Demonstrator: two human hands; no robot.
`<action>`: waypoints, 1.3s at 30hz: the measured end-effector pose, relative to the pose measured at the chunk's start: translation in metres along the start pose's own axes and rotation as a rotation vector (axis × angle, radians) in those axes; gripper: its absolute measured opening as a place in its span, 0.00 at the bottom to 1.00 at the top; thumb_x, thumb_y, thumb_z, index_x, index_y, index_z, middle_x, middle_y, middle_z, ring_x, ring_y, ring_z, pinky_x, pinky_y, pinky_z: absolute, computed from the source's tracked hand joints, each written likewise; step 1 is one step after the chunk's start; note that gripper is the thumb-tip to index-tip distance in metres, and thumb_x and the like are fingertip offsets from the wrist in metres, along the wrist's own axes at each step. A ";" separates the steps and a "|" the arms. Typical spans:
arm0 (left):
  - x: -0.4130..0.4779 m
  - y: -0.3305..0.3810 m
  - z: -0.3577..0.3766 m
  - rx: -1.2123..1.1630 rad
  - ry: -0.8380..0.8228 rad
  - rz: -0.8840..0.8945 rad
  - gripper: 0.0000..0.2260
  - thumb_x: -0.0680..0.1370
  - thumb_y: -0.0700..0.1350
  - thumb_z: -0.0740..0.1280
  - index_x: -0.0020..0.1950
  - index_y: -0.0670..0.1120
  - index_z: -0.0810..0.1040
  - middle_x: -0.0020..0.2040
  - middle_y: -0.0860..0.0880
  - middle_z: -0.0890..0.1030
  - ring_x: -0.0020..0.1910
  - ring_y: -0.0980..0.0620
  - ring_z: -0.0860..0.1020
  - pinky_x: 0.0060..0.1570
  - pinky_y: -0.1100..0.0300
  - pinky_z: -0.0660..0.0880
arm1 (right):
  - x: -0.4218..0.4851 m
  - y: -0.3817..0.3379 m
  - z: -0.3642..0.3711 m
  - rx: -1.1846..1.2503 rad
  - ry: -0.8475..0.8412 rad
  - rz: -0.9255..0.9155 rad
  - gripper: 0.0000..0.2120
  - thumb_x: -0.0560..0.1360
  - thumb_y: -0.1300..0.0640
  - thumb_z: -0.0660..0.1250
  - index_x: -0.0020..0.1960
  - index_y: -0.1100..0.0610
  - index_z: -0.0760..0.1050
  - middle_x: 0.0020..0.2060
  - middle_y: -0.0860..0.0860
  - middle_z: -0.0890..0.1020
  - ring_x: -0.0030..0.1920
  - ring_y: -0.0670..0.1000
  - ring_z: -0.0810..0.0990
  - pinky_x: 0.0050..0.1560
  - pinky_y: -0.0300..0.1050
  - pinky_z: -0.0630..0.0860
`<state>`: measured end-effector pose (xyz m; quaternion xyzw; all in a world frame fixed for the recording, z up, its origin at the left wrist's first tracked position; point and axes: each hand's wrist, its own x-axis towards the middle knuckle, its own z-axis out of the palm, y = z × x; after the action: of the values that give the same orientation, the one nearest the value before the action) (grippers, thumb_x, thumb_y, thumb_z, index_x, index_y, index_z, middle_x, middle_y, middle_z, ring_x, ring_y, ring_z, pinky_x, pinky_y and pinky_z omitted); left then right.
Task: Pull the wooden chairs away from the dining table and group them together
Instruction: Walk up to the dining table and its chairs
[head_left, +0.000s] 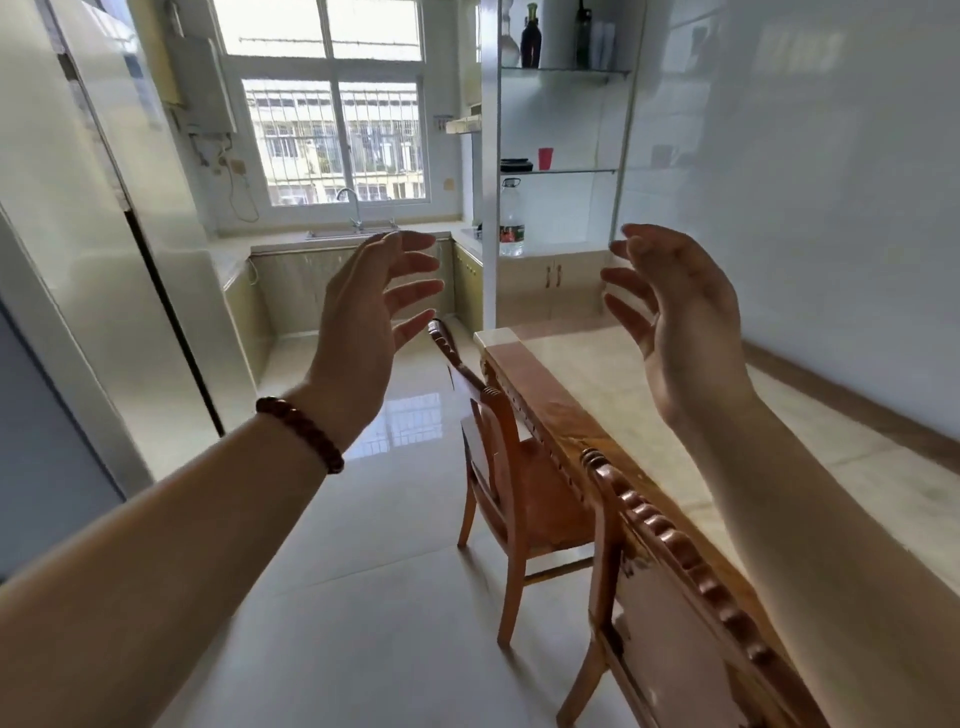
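Two wooden chairs stand tucked against the left long side of the dining table, which has a pale stone top and a carved wooden edge. The nearer chair shows its beaded back rail at lower right. The farther chair sits midway along the table. My left hand, with a dark bead bracelet at the wrist, is raised in the air with fingers spread, holding nothing. My right hand is raised over the table, fingers apart, also empty. Neither hand touches a chair.
Glossy tiled floor stretches left of the chairs toward the kitchen. A sliding door frame stands at the left. Counters with a sink run under the window. Glass shelves with bottles and a red cup stand behind the table's far end.
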<state>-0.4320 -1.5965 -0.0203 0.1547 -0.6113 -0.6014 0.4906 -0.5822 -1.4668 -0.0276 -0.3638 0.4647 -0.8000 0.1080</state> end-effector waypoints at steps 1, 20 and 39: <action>0.012 -0.006 0.004 -0.016 -0.029 0.000 0.12 0.79 0.48 0.56 0.44 0.52 0.79 0.42 0.55 0.81 0.45 0.55 0.80 0.49 0.57 0.74 | 0.007 0.004 -0.002 -0.015 0.020 -0.006 0.06 0.76 0.57 0.65 0.45 0.48 0.78 0.47 0.46 0.81 0.51 0.48 0.81 0.56 0.45 0.76; 0.125 -0.127 0.112 -0.310 -0.872 -0.286 0.09 0.78 0.45 0.59 0.45 0.51 0.79 0.42 0.52 0.79 0.45 0.52 0.79 0.48 0.56 0.75 | 0.003 0.046 -0.035 -0.454 0.788 -0.119 0.07 0.76 0.52 0.64 0.53 0.50 0.78 0.53 0.49 0.82 0.55 0.50 0.81 0.56 0.44 0.78; 0.035 -0.256 0.159 -0.156 -1.228 -0.548 0.09 0.77 0.43 0.63 0.55 0.51 0.78 0.46 0.52 0.81 0.49 0.51 0.81 0.52 0.57 0.77 | -0.080 0.120 -0.116 -0.364 1.121 0.036 0.04 0.74 0.53 0.67 0.48 0.51 0.78 0.44 0.48 0.83 0.47 0.49 0.83 0.47 0.42 0.78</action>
<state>-0.6768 -1.5895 -0.2005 -0.1015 -0.6727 -0.7252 -0.1061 -0.6240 -1.4144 -0.1996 0.1100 0.5870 -0.7755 -0.2046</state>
